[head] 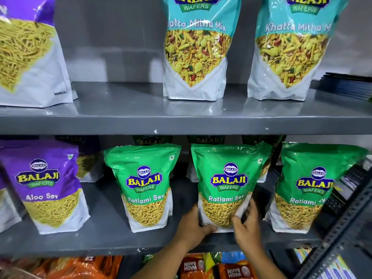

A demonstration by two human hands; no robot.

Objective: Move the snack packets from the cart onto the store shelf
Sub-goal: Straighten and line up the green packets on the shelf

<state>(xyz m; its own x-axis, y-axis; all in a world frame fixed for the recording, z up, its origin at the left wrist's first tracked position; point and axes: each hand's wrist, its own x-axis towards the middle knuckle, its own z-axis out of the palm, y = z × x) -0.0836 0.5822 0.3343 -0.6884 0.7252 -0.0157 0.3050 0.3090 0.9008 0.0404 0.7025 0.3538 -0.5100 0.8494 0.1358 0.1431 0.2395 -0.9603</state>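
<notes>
A green Ratlami Sev packet (226,178) stands upright on the lower grey shelf (104,240), right of centre. My left hand (194,225) grips its bottom left corner and my right hand (246,222) clasps its bottom right edge. Two more green Ratlami Sev packets flank it, one to the left (144,184) and one to the right (308,188). A purple Aloo Sev packet (50,184) stands at the far left of the same shelf. The cart is out of view.
On the upper shelf (124,109) stand two teal Khatta Mitha Mix packets (196,47) (291,49) and a purple packet (28,53), with a gap between them. More packets stand behind the lower front row. Orange and red packets (201,266) lie below. A perforated metal upright (346,224) crosses the right.
</notes>
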